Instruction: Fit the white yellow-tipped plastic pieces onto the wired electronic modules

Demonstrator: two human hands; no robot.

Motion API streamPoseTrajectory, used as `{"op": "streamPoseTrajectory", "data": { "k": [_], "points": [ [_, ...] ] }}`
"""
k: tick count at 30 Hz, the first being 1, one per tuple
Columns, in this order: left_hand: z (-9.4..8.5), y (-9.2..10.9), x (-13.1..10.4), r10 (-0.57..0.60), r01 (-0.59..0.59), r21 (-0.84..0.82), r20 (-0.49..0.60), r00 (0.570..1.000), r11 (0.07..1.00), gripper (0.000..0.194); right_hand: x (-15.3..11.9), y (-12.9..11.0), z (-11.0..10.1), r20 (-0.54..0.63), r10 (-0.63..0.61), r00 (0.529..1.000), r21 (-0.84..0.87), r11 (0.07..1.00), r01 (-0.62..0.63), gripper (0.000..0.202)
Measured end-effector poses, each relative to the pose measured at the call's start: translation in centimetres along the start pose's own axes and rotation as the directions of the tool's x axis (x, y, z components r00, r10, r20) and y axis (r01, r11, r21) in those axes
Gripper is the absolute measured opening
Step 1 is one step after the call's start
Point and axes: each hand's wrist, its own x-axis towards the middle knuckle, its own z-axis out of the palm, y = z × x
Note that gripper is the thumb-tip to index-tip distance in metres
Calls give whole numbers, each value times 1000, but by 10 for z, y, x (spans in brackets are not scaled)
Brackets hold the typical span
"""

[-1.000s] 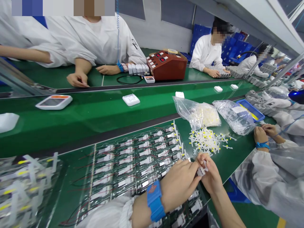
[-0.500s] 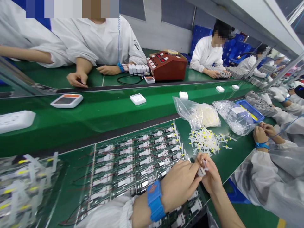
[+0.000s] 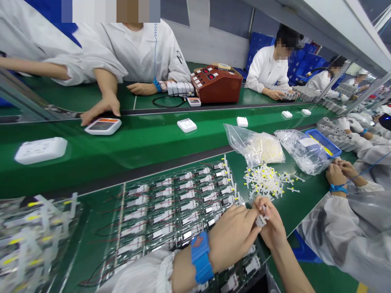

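Six white devices (image 3: 187, 125) sit on the green belt (image 3: 137, 142), and one further device (image 3: 194, 102) lies beside the single red-brown box (image 3: 218, 90), which has two red displays (image 3: 211, 76). There are two clear plastic bags (image 3: 305, 151), one blue tray (image 3: 337, 153) and at least three blue wrist straps (image 3: 201, 258). On the near worktop (image 3: 301, 207), small wired parts (image 3: 164, 192) form five columns; some are covered, so their total cannot be told. One loose heap of white-and-yellow pieces (image 3: 265, 181) is too many to count, as is one batch of strips (image 3: 23, 246) at left. At least one held white part (image 3: 261, 221) shows.
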Motion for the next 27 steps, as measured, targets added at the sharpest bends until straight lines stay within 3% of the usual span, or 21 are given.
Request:
{"op": "streamPoseTrajectory", "data": {
  "k": [15,19,22,24,27],
  "points": [
    [1,-1,-1,11,-10,22,-21,1000,1000,10,0,-1,0,-42,6,999,-60,998,-9,19],
    [1,-4,1,-15,17,27,-73,997,999,8,2,6,-5,-142,-52,988,-182,983,26,32],
    [0,-5,2,-58,64,70,-83,995,995,9,2,13,-12,-201,-229,952,-335,930,153,19],
    [-2,-6,2,-71,80,104,-87,994,991,11,2,15,-15,-165,-311,936,-471,859,202,23],
    [-5,-6,4,-86,97,144,-83,993,985,10,0,13,-16,-81,-315,946,-625,755,198,34]
  ]
}}
